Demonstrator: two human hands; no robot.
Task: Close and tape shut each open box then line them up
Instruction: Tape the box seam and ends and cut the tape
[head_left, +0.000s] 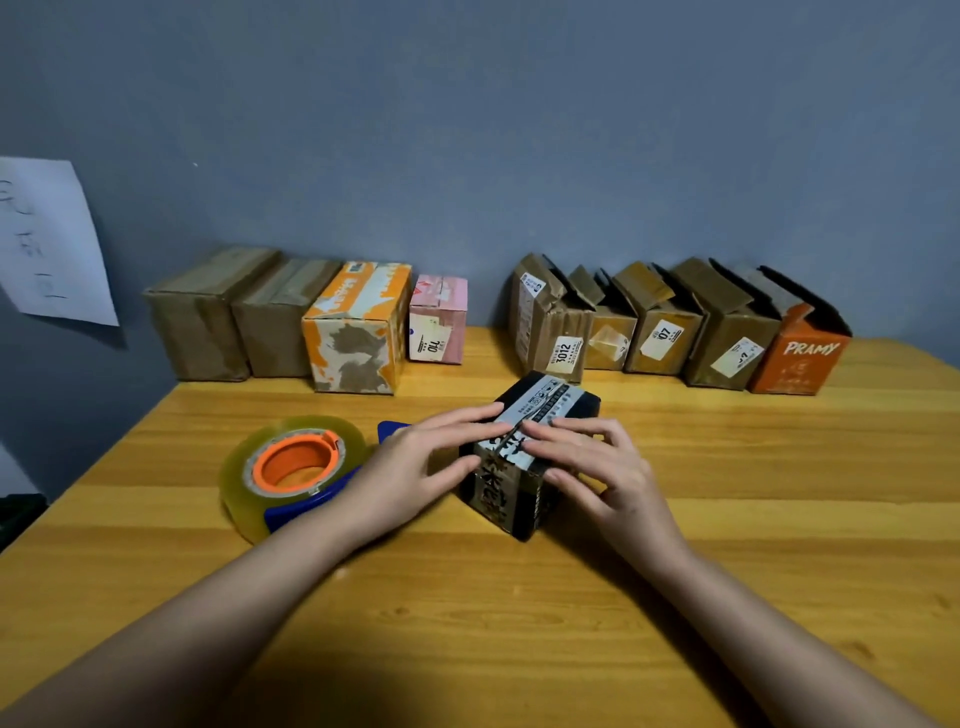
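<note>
The black box (530, 457) sits on the table (727, 545), tape dispenser (296, 467) left, boxes behind.

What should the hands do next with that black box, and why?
Probably reach the left hand to the tape roll beside it. Both hands, the right hand too, press the flaps of the black box flat, so it looks closed, but whether tape crosses the seam is unclear. Five boxes at the back right stand open.

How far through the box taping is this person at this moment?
Done: four closed boxes line the wall at left. In hand: the left hand and right hand press the flaps of the black box down; the tape roll lies beside it. Left: five open boxes at right, flaps up.
</note>
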